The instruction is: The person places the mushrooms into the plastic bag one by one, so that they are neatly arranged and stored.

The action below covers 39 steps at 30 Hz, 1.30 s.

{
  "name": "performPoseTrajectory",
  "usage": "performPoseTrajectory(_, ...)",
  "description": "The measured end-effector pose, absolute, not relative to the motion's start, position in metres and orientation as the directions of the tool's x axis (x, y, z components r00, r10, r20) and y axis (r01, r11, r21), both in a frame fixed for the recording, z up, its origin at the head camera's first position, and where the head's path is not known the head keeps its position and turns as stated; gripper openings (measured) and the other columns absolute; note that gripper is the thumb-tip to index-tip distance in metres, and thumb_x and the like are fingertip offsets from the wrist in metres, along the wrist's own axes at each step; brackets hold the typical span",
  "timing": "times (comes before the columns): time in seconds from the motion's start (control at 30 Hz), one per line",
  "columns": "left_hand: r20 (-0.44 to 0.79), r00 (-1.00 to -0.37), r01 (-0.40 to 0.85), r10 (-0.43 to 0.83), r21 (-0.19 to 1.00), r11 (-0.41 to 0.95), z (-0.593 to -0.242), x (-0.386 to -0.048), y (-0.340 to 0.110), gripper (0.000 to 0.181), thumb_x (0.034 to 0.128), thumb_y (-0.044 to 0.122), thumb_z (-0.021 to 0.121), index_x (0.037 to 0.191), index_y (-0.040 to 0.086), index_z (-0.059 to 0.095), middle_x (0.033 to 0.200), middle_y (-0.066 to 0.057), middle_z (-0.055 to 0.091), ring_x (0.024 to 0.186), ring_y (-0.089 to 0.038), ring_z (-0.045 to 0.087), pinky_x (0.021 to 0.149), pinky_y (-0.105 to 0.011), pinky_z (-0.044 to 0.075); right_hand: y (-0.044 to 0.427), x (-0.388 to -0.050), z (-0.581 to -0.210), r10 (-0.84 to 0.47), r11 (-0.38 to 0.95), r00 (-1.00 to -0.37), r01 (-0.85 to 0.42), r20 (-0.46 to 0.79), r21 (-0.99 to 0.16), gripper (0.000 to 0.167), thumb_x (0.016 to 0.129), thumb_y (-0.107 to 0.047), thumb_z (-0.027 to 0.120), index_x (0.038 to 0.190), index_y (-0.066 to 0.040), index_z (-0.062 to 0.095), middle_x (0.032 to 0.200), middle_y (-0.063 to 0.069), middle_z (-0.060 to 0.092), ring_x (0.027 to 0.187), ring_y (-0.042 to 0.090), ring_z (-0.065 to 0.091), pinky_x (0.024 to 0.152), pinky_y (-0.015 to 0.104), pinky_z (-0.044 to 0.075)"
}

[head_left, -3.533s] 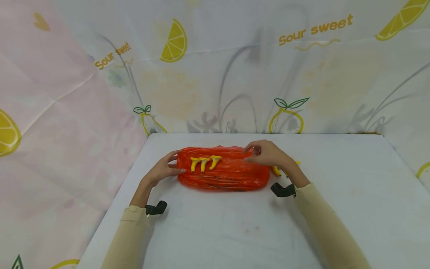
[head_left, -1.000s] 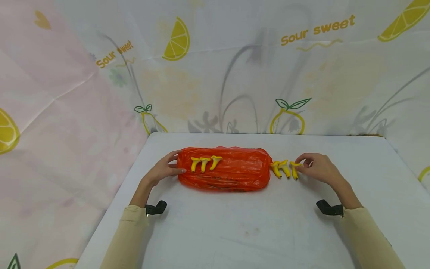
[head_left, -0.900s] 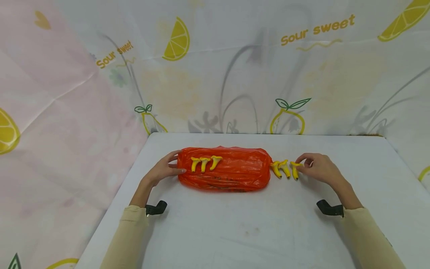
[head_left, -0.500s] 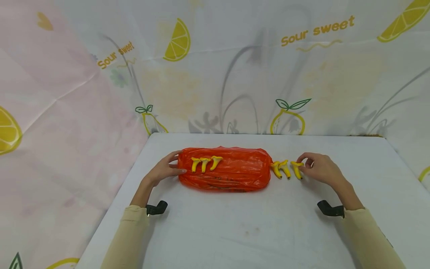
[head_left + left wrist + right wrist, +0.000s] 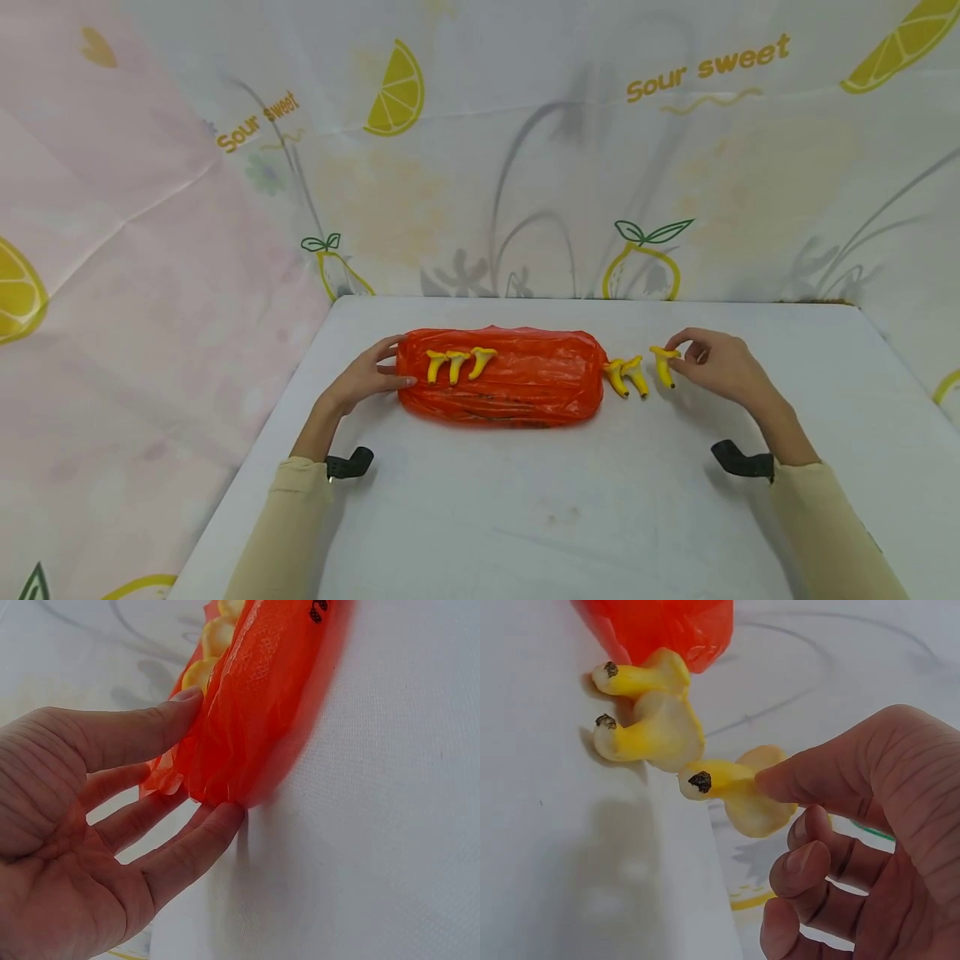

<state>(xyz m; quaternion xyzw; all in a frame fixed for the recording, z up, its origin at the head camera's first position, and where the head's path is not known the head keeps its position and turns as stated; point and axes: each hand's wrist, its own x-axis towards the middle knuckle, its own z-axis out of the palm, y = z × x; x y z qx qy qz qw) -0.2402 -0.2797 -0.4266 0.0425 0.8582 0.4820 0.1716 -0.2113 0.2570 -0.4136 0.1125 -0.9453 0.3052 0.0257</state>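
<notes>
A red plastic-wrapped bundle (image 5: pixel 525 383) lies on the white table with three yellow mushroom-shaped pieces (image 5: pixel 454 367) on its left part. My left hand (image 5: pixel 363 382) holds the bundle's left end; in the left wrist view the thumb of that hand (image 5: pixel 112 802) and its fingertips touch the red film (image 5: pixel 247 712). My right hand (image 5: pixel 720 364) pinches a yellow piece with a dark stem tip (image 5: pixel 663 367) between thumb and finger, as the right wrist view shows for this hand (image 5: pixel 870 817) and piece (image 5: pixel 739 787). Two similar pieces (image 5: pixel 656 735) lie at the bundle's right end, close together.
The white tabletop (image 5: pixel 480 517) reaches forward to a hanging cloth (image 5: pixel 465 192) printed with lemons and words, which also covers the left side. A dark camera mount sits on each wrist, one at the left (image 5: pixel 349 463) and one at the right (image 5: pixel 741 459).
My right hand has moved from above the bundle to the right and now holds the rightmost yellow piece, which has risen slightly from where it lay. The left hand stays in place.
</notes>
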Motion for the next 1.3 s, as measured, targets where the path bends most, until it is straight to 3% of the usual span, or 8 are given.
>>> performPoseTrajectory(0.4,-0.265,-0.936,-0.103,0.23,0.834,0.542,-0.427,-0.24,-0.28,0.08,0.0881,0.019,0.075,0.154,0.017,0.03,0.156,-0.021,0.026,0.134,-0.046,0.038,0.097,-0.052,0.048,0.244,-0.215,-0.4,-0.175,0.729,-0.976,-0.218,0.131,-0.649,0.025,0.092,-0.024,0.07,0.109,-0.007,0.067,0.077,0.004,0.057,0.069,0.02,0.05,0.054,0.028,0.04)
performPoseTrajectory(0.63,-0.264,-0.937,-0.101,0.229,0.832,0.546,-0.427,-0.241,-0.28,0.081,0.0882,0.02,0.075,0.155,0.016,0.029,0.156,-0.022,0.026,0.134,-0.046,0.038,0.097,-0.051,0.048,0.236,-0.216,-0.395,-0.166,0.674,-0.978,-0.207,0.127,-0.709,0.026,0.092,-0.023,0.07,0.112,-0.006,0.065,0.075,0.007,0.057,0.06,0.02,0.049,0.049,0.027,0.039)
performPoseTrajectory(1.3,-0.257,-0.937,-0.094,0.235,0.836,0.54,-0.425,-0.24,-0.28,0.081,0.0874,0.018,0.075,0.154,0.016,0.03,0.156,-0.021,0.027,0.134,-0.047,0.038,0.096,-0.052,0.049,0.187,-0.235,-0.385,-0.174,0.574,-0.975,-0.213,0.137,-0.791,0.024,0.091,-0.018,0.07,0.11,-0.004,0.065,0.077,0.011,0.058,0.065,0.026,0.051,0.052,0.029,0.05)
